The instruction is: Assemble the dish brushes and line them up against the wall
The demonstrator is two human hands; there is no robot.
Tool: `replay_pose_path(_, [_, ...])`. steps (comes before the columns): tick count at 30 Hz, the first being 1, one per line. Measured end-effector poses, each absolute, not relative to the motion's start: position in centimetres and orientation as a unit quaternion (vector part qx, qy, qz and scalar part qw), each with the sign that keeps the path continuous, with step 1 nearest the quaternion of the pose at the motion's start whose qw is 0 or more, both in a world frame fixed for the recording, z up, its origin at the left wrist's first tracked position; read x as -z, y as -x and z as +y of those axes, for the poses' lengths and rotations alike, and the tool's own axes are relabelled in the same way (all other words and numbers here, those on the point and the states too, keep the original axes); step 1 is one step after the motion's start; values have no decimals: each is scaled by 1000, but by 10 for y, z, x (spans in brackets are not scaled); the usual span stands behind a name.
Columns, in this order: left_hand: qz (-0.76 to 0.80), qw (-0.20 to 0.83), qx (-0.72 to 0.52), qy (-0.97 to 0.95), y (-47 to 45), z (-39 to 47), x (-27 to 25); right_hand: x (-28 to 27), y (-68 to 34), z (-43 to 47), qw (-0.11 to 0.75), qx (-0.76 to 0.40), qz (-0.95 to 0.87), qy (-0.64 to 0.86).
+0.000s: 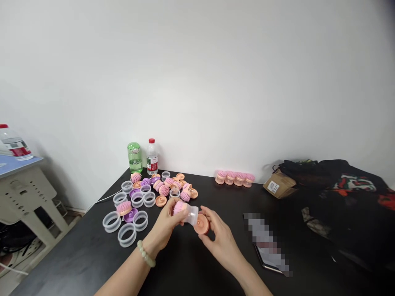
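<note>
My left hand (169, 222) is closed around a pink bristle brush head (179, 207), and a clear plastic ring (192, 215) sits against its open side, facing right. Between the fingers and thumb of my right hand (219, 230) is a round orange cap (201, 224), its hollow face with a small central peg turned toward the ring. Cap and ring are very close; whether they touch I cannot tell. Left of my hands lie several loose clear rings (126, 234), pink brush heads (124, 208), orange caps (161, 201) and purple caps (130, 215).
Several assembled pink-and-orange brushes (233, 178) stand in a row by the wall. A green bottle (135, 158) and a water bottle (152, 158) stand at the back left. To the right are a phone (268, 261), a cardboard box (279, 184) and dark cloth (348, 213).
</note>
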State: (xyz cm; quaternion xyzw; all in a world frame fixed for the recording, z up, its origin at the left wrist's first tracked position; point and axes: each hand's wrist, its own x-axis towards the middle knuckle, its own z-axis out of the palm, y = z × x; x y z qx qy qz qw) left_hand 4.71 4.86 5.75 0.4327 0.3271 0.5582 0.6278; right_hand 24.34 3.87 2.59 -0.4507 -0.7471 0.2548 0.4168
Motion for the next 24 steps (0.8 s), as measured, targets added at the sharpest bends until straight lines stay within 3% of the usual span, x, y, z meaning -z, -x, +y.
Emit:
replay_pose_path(5, [341, 614, -511, -496, -54, 48, -52, -26, -245, 36, 487, -273, -699, 447])
replay_pose_path(13, [325, 634, -487, -506, -56, 45, -54, -36, -249, 31, 530, -319, -670, 410])
replay_pose_path(24, [305, 647, -488, -500, -60, 42, -56, -38, -254, 28, 537, -157, -737, 378])
